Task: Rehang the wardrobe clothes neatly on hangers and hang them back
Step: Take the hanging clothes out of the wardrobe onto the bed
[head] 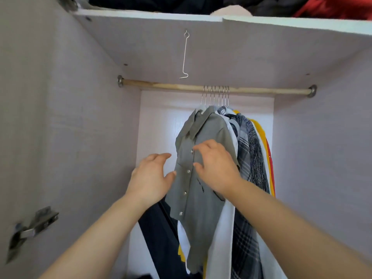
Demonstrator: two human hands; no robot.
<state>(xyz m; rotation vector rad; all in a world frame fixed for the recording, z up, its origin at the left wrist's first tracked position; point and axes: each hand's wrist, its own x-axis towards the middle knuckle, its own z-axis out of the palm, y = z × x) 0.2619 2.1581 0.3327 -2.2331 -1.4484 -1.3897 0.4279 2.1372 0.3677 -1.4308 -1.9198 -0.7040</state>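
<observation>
1. Both forearms reach up from the bottom edge into the wardrobe, with the left hand [150,178] and right hand [216,168] at the hanging clothes.
2. Left hand: the grip is open, fingers loosely spread and holding nothing, the thumb tip at the left edge of the grey shirt [193,198].
3. Right hand: the grip is open too, fingers lightly bent and lying on the shirt's front beside the button strip; no pinch shows.
4. The grey shirt hangs buttoned from the wooden rod [171,86], foremost in the row.
5. Just behind it hang a white garment [221,238], a plaid shirt [244,238] and a yellow garment [259,127], their metal hanger hooks [215,95] bunched close on the rod.
6. A dark garment [159,228] hangs low, left of the shirt's hem.
7. A wire hook [185,55] dangles under the shelf [141,15], which carries piled clothes [332,7].
8. A metal hinge [34,228] sits on the left wall.
</observation>
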